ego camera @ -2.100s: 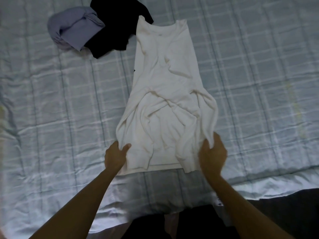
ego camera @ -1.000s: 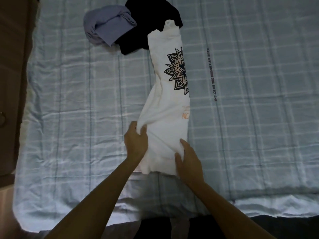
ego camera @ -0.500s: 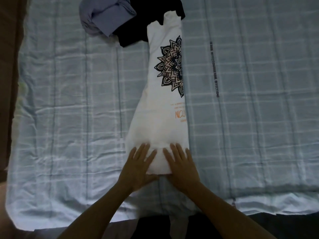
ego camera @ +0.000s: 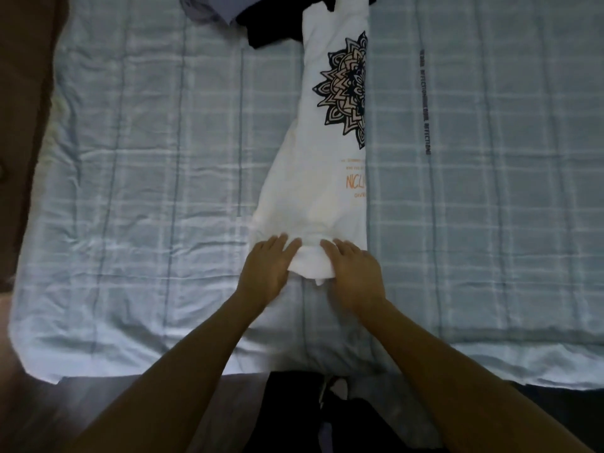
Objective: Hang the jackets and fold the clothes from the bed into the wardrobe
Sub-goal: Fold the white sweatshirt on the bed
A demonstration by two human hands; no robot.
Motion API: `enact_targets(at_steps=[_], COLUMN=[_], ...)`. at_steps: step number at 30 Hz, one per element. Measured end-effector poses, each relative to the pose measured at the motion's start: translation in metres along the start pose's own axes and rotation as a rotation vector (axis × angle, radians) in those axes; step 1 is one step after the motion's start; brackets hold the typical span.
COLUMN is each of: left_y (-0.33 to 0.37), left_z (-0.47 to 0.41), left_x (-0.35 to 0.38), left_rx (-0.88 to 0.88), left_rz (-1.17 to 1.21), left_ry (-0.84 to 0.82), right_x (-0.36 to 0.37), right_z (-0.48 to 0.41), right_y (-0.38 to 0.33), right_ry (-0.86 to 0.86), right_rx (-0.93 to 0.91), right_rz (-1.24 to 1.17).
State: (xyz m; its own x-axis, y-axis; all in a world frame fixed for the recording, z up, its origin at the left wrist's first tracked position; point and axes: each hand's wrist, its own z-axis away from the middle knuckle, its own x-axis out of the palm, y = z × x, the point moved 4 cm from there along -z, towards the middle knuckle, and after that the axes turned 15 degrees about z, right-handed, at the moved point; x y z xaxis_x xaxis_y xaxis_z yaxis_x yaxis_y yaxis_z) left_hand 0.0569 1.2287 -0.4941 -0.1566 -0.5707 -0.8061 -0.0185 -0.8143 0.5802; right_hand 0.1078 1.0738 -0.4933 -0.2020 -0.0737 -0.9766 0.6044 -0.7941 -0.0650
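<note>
Nearest the T-shirt's hem: two hands, both at that end.
- left hand (ego camera: 266, 271): on the hem's left corner, grip released, fingers laid fairly straight on the cloth, pressing rather than pinching.
- right hand (ego camera: 354, 277): the same on the hem's right corner, grip released and flat on the cloth.
- hem (ego camera: 310, 266): bunched into a small ridge between the two hands.

White T-shirt (ego camera: 313, 191): one. It lies lengthwise on the bed (ego camera: 147, 158), already narrowed into a long strip, hem toward the person and collar end away. Its right edge is straight and its left edge flares out toward the hem. Half a mandala print (ego camera: 346, 89) shows along the right edge, with orange lettering below it.

Handling, judged:
- It is a light, limp knit with no stiffness, so it should drape and sag wherever it is not supported.
- It will likely slide a little on the smooth sheet, so layers may creep apart.
- It is not fragile.
- It is best taken at both hem corners together, through all layers, then carried up toward the collar.
- A one-sided pull would skew the strip.

Beyond the T-shirt's collar end, to the left:
- One black garment (ego camera: 274, 31), touching or tucked under the shirt's far edge.
- One lilac garment (ego camera: 209, 8), left of the black one and partly cut off by the frame edge.

No jackets or wardrobe are in view.
</note>
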Motion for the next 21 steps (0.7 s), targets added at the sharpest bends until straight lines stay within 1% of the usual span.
enact_targets(at_steps=[2, 3, 5, 6, 7, 9, 10, 11, 12, 13, 15, 16, 18, 19, 20, 21], left_y=[0.013, 0.021, 0.039, 0.05, 0.061, 0.085, 0.097, 0.107, 0.113, 0.117, 0.124, 0.128, 0.126, 0.121, 0.113, 0.107], left_z=[0.028, 0.047, 0.092, 0.111, 0.13, 0.151, 0.155, 0.155, 0.152, 0.143, 0.114, 0.096, 0.063, 0.051, 0.043, 0.041], left_x=[0.003, 0.008, 0.023, 0.032, 0.04, 0.043, 0.037, 0.029, 0.022, 0.011, -0.025, -0.044, -0.071, -0.076, -0.073, -0.064], left_rx=[0.022, 0.028, -0.02, -0.05, -0.085, -0.151, -0.222, -0.29, -0.332, -0.351, -0.332, -0.282, -0.147, -0.14, -0.154, -0.176], left_rz=[0.064, 0.108, 0.209, 0.267, 0.292, 0.112, 0.08, 0.099, 0.126, 0.108, -0.008, -0.053, -0.175, -0.231, -0.223, -0.172], left_ry=[0.009, -0.013, -0.06, -0.122, -0.219, -0.37, -0.426, -0.475, -0.508, -0.505, -0.399, -0.271, 0.05, 0.158, 0.236, 0.266], right_x=[-0.005, -0.003, 0.005, 0.009, 0.012, 0.007, -0.001, -0.013, -0.028, -0.047, -0.084, -0.098, -0.11, -0.109, -0.104, -0.094], right_z=[0.028, 0.048, 0.097, 0.124, 0.15, 0.187, 0.196, 0.198, 0.194, 0.187, 0.165, 0.155, 0.133, 0.125, 0.119, 0.116], right_y=[-0.007, -0.011, -0.017, -0.02, -0.022, -0.025, -0.024, -0.022, -0.017, -0.012, -0.002, 0.002, 0.012, 0.016, 0.017, 0.014], right_ry=[0.025, 0.013, -0.089, -0.166, -0.244, -0.357, -0.394, -0.396, -0.363, -0.314, -0.096, 0.039, 0.229, 0.281, 0.301, 0.304], right_rx=[-0.03, -0.045, -0.043, -0.036, -0.036, -0.073, -0.095, -0.092, -0.066, -0.028, 0.05, 0.086, 0.194, 0.245, 0.263, 0.236], right_rz=[-0.001, -0.014, -0.051, -0.055, -0.054, -0.059, -0.065, -0.076, -0.072, -0.051, 0.038, 0.077, 0.108, 0.114, 0.132, 0.165])
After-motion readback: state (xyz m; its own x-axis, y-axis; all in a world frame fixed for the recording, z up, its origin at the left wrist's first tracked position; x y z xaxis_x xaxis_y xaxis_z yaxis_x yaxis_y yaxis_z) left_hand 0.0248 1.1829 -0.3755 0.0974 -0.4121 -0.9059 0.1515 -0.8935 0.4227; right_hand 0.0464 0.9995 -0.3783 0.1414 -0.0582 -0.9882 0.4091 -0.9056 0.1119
